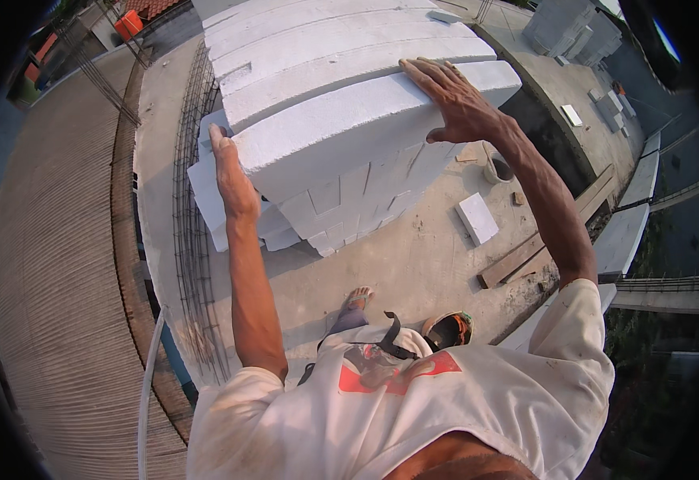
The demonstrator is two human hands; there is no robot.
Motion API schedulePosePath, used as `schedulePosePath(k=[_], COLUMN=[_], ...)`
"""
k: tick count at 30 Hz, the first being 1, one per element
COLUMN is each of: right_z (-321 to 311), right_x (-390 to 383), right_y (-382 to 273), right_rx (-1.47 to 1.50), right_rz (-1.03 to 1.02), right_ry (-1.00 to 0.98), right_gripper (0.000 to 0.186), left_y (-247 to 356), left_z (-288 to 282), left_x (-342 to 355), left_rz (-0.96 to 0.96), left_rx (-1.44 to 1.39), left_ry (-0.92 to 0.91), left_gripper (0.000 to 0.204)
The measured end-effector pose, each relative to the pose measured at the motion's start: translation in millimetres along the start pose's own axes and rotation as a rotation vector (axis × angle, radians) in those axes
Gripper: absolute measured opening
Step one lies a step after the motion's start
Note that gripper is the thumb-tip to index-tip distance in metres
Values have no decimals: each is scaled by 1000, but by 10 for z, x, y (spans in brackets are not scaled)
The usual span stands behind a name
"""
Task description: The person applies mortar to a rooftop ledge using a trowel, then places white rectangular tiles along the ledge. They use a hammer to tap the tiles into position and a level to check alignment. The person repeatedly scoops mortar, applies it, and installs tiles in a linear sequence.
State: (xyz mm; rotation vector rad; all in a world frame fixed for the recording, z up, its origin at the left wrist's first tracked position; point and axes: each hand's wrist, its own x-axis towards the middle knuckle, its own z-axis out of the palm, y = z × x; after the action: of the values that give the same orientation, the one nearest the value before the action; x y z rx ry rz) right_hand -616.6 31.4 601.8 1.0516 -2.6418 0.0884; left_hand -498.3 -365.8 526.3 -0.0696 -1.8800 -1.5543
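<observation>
My left hand [233, 180] grips the left end of a long white block [309, 132] at the near top of a stack of white blocks [341, 32], its fingertips at the end face. My right hand [453, 104] lies on that same block toward its right part, fingers stretched over the top face and thumb against the near side. The stack's lower near face shows several smaller blocks in courses below the long one.
A loose white block [477, 218], a bucket [499, 166], wooden planks [561, 228] and a container [448, 328] lie on the concrete floor. Rebar cages [193, 200] run along the left, beside corrugated roofing [65, 264]. More blocks [565, 32] stand back right, past a dark opening.
</observation>
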Motion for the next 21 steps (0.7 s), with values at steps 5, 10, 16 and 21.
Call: schedulePosePath(k=[5, 10, 16, 21], right_z=[-244, -268, -269, -212], right_x=[-218, -407, -1356, -2542], right_y=[-49, -318, -755, -1581], right_rx=[-51, -46, 102, 396], right_rz=[58, -160, -3, 440], right_ry=[-198, -130, -159, -368], right_gripper=[141, 120, 75, 75], left_y=[296, 109, 382, 498], left_z=[279, 205, 61, 381], left_x=[-410, -829, -851, -806], left_rz=[-147, -36, -91, -390], left_rx=[-259, -381, -497, -532], left_ry=[11, 121, -18, -423], left_gripper=[72, 64, 78, 93])
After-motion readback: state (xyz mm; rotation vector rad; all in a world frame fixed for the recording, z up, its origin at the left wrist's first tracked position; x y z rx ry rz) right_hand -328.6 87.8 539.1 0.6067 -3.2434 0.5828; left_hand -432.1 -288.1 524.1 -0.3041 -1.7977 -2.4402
